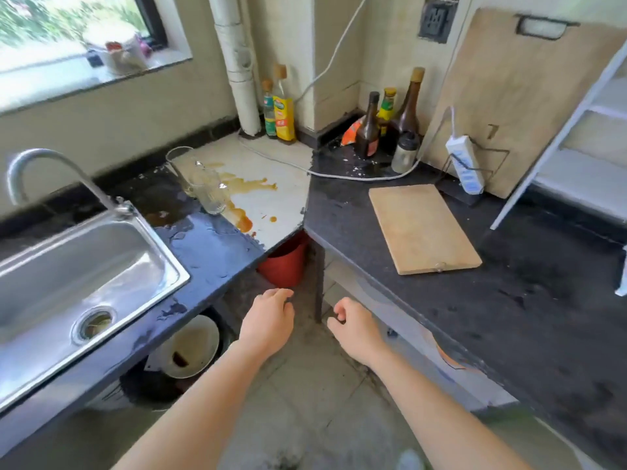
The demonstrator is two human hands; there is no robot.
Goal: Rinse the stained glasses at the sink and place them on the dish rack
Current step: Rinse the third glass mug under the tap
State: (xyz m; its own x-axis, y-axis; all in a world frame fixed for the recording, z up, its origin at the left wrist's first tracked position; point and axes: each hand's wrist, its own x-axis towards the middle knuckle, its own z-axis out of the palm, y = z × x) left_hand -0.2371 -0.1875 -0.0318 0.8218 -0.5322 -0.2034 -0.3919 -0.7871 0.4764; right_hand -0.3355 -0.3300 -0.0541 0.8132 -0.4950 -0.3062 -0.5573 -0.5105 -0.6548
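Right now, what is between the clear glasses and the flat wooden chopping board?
In the head view: an orange-brown spill on the pale countertop beside the clear glasses, then bare dark counter before the flat wooden chopping board.

Daylight comes through a window (68,25) in the beige wall (112,110). A dark counter (543,300) wraps the corner, where a white pipe (237,62) runs up. Grey tiles cover the floor (305,385); a socket (437,18) sits high.
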